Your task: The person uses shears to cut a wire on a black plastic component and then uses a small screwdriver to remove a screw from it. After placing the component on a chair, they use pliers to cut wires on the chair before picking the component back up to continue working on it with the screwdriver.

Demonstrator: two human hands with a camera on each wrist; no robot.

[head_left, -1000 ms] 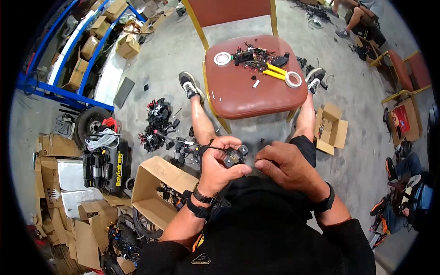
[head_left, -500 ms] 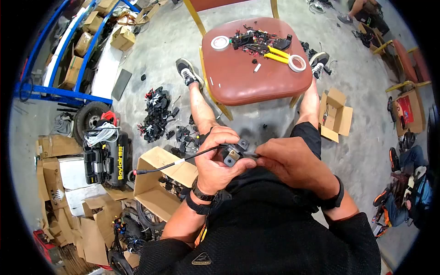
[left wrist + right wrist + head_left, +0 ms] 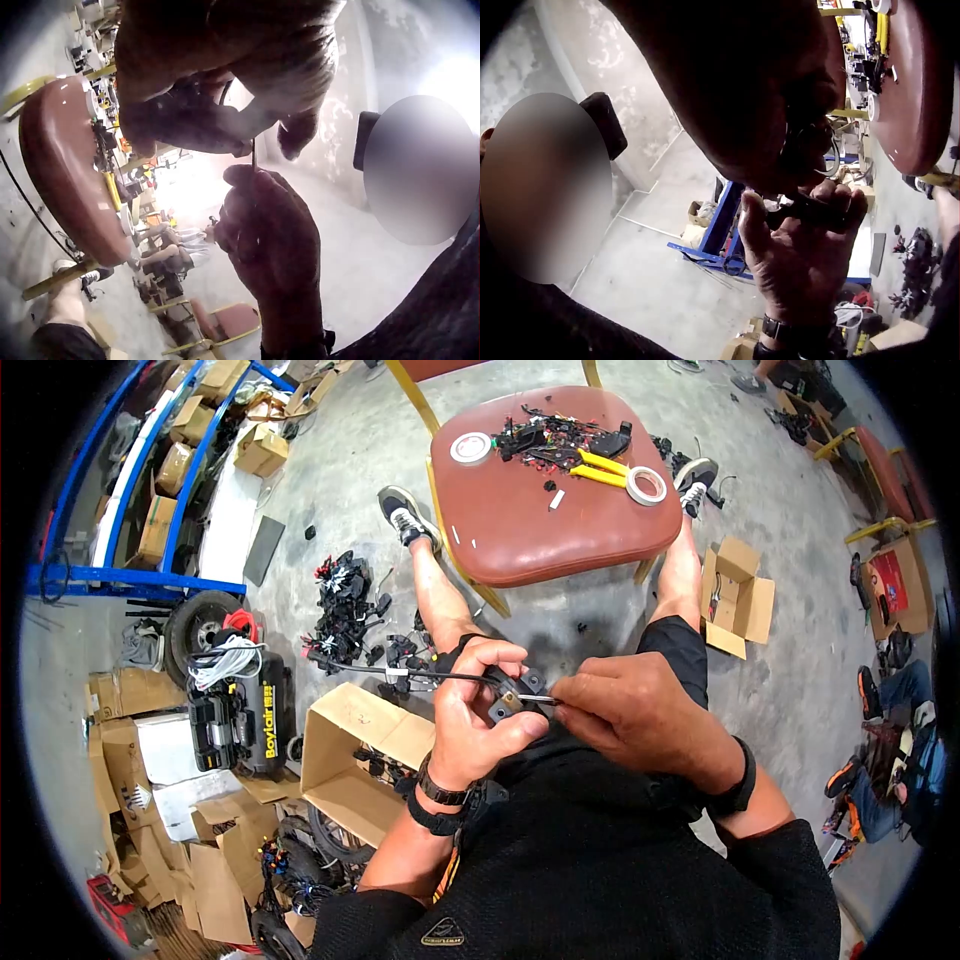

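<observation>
My left hand (image 3: 462,730) grips a small black block-shaped part (image 3: 535,682) with a brass-coloured middle, thumb on the near side and fingers curled on the far side. A black cable (image 3: 430,675) with a white tag runs leftward from the part. Pinched between thumb and forefinger of my right hand (image 3: 640,710) is a thin metal tool (image 3: 538,698), its tip right at the brass-coloured middle. In the left wrist view the tool (image 3: 254,154) shows as a slim bar between the two hands. The right wrist view is dark, with the part mostly hidden by fingers.
A red chair (image 3: 540,545) ahead carries yellow-handled pliers (image 3: 600,468), tape rolls (image 3: 646,486) and a pile of small black parts. An open carton (image 3: 365,745) stands by my left arm, another box (image 3: 738,600) beyond my right leg. More black parts (image 3: 345,605) lie on the floor.
My right hand has come in to the part, and the metal tool now shows against its middle. The cable end swung nearer, then away again. The head view has shifted slightly.
</observation>
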